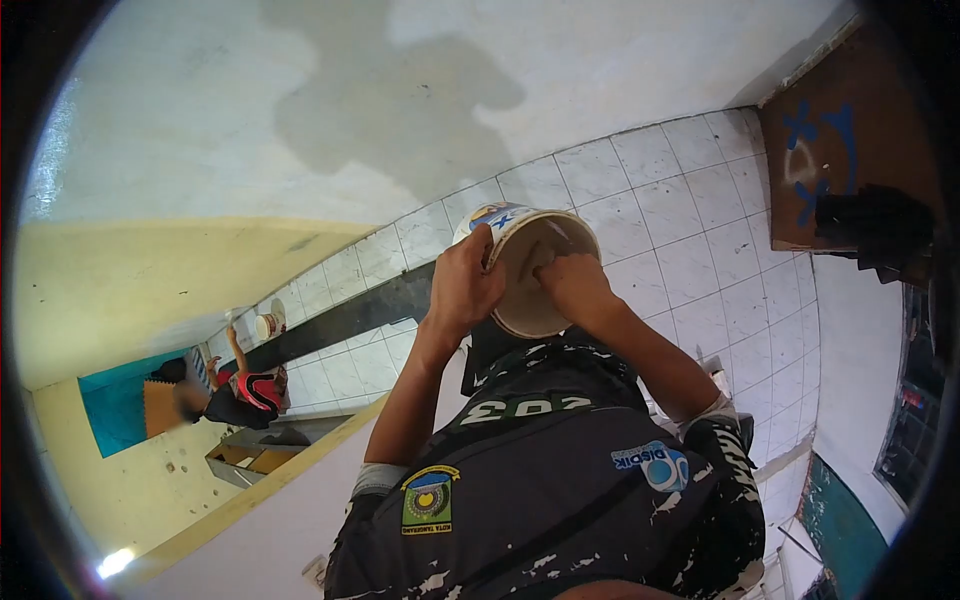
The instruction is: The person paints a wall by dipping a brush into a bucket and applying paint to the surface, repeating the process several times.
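Observation:
A white bucket (pixel 532 312) with a blue printed label is tilted in front of my chest, its mouth facing me. My left hand (pixel 466 282) is closed on the bucket's rim at the left side. My right hand (pixel 574 284) reaches inside the mouth with its fingers curled together. What those fingers hold, if anything, is hidden, though a dark streak shows on the inner wall beside them.
Beyond the bucket are a white tiled floor (pixel 690 230) and a pale wall (pixel 200 130) bearing a shadow. At left, another person (pixel 250 390) raises an arm near a second bucket (pixel 268 325). A brown panel (pixel 850 140) with blue marks stands at upper right.

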{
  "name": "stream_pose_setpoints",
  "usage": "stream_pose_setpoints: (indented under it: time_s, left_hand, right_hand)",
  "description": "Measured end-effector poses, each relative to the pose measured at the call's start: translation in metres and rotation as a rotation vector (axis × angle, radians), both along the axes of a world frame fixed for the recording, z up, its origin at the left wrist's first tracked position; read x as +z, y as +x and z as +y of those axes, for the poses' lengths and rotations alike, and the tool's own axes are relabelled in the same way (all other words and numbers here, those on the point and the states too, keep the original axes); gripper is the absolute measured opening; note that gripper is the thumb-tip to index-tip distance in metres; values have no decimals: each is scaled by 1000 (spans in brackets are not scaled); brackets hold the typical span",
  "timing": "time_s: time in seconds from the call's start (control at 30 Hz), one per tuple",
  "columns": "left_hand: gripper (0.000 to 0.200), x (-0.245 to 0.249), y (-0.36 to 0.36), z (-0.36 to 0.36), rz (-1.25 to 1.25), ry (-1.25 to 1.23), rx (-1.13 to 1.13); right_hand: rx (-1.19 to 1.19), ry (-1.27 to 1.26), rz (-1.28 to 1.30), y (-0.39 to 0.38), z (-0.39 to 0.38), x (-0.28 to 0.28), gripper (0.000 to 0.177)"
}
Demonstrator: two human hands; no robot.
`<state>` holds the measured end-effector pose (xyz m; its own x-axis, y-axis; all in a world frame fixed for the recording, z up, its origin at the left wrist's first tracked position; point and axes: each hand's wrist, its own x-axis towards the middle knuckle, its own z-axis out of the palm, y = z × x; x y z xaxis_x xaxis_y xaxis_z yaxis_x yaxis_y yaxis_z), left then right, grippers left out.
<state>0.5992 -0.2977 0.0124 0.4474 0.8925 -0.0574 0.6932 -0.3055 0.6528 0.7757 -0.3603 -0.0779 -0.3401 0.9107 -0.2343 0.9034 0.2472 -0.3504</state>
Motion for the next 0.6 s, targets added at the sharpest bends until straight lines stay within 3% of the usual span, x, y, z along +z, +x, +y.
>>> stream_pose_setpoints:
  time_s: [0.23, 0.4, 0.43, 0.5, 0.53, 0.6]
  left_hand:
    - [16, 3, 2, -6, 5, 19, 31]
    - [15, 1, -2, -14, -61, 20, 152]
    - [16, -4, -5, -15, -88, 50, 164]
    - [16, -8, -6, -15, -127, 91, 175]
    - [16, -9, -8, -15, -128, 94, 185]
    - [16, -8, -7, -14, -137, 104, 193]
  right_hand:
    - [-37, 42, 30, 18, -9, 45, 19]
    - [-176, -162, 512, 71, -29, 86, 22]
    - [-173, -154, 508, 82, -33, 89, 22]
    - [-483, -677, 900, 102, -40, 96, 22]
    - [-483, -667, 896, 106, -45, 89, 22]
    - [-549, -691, 1196, 106, -59, 59, 23]
